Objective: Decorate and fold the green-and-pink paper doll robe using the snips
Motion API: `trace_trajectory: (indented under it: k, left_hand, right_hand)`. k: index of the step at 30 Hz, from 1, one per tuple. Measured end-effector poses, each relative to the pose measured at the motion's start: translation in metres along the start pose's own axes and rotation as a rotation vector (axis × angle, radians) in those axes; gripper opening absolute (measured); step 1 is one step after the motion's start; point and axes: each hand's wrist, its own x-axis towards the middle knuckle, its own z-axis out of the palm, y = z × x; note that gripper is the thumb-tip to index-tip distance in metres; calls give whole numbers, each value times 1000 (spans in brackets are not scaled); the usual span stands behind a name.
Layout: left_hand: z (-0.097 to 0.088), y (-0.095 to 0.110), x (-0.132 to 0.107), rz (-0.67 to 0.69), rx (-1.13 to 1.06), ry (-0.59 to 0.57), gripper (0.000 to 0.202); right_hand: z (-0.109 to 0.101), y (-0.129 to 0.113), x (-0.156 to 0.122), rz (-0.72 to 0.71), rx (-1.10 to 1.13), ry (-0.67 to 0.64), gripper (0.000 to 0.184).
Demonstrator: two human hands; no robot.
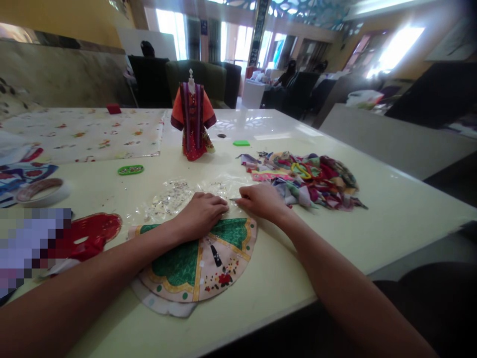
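My left hand lies palm down at the top of a half-round fabric piece, its fingers stretched to the right and its thumb hidden. The piece has green panels, gold edging and a pale panel with red flowers. Pinched in my right hand is a thin pointed metal tool, perhaps tweezers, its tip close to my left fingertips. Just beyond both hands spread clear plastic packets with small shiny bits in them. White backing shows under the fabric's lower edge.
A small dress form in a red and orange robe stands farther back. Fabric scraps are heaped at right. Green trays, a tape roll and a red fabric piece lie at left. People sit in the background.
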Motion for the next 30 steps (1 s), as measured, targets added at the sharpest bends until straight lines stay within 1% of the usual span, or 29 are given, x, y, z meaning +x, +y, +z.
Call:
trace_trajectory:
  k: [5,11,17,19,21,24,30]
  left_hand:
    - [0,0,0,-7,1,-14,28]
    - [1,-1,1,-2,15,-8,28]
    - [1,-2,1,1,10,-8,28]
    - [1,-2,0,1,9,-6,27]
    - [1,-2,0,1,8,-3,27]
    - [1,-2,0,0,10,-1,27]
    - [0,0,0,-5,12,-3,28]
  right_hand:
    - [2,1,2,48,140,-26,30]
    - [3,0,3,102,254,-15,30]
    - [3,10,6,150,299,49,30]
    - [3,14,7,133,307,70,31]
    - [2,17,7,85,296,77,32]
    - [1,16,6,23,243,72,33]
    - [-1,14,4,-25,190,81,32]
